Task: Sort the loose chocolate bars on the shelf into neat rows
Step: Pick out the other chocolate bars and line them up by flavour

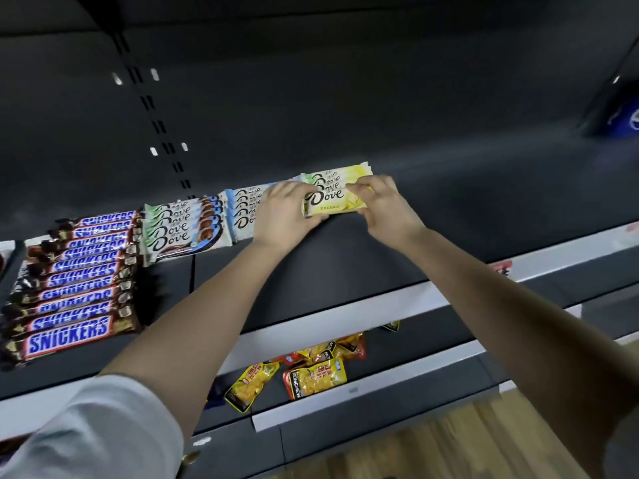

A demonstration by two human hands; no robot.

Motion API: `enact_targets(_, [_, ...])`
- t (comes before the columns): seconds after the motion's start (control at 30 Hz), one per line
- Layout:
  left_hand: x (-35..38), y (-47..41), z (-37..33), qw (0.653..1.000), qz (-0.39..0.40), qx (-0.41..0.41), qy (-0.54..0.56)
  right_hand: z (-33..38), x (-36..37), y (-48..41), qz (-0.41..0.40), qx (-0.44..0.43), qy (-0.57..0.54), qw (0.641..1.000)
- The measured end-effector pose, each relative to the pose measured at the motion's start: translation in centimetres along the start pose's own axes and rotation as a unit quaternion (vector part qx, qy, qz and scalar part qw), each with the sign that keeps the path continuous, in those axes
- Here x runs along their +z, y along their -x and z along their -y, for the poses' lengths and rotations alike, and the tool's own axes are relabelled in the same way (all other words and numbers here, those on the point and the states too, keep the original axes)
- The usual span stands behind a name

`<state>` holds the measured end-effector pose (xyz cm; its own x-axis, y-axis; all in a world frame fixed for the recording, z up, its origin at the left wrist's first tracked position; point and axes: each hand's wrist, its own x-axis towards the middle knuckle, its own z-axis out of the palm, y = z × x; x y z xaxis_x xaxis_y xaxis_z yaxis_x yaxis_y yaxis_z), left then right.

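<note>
A yellow Dove bar [333,202] lies at the front of a short row of yellow Dove bars [340,174] on the dark shelf [345,257]. My left hand [281,216] grips its left end and my right hand [382,205] pinches its right end. Left of it stand a row of white-and-blue Dove bars [243,205], partly hidden by my left hand, and a row of green-and-brown Dove bars [183,226]. A long row of Snickers bars [74,281] fills the shelf's left side.
The shelf's white front rail [345,312] runs below my arms. On the lower shelf lie several yellow and red snack packets [311,371]. A blue package [619,115] sits at the far right. Wooden floor [449,451] shows at the bottom.
</note>
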<state>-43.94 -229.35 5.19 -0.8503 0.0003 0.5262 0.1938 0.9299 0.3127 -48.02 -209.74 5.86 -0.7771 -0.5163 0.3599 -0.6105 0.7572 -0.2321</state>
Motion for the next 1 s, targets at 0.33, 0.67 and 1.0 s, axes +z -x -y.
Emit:
enact_targets(0.33, [4.0, -0.3, -0.1, 0.999, -0.013, -0.041, 0.020, -2.4, 2.1, -0.2, -0.008, 0.021, -0.038, 0.999])
enact_targets(0.67, [4.2, -0.4, -0.2, 0.997, -0.039, -0.073, -0.002, -3.2, 3.5, -0.7, -0.043, 0.051, -0.110, 0.992])
enact_targets(1.0, [4.0, -0.5, -0.5, 0.995, -0.011, -0.099, -0.017, -3.2, 3.2, -0.6, -0.071, 0.084, -0.128, 0.986])
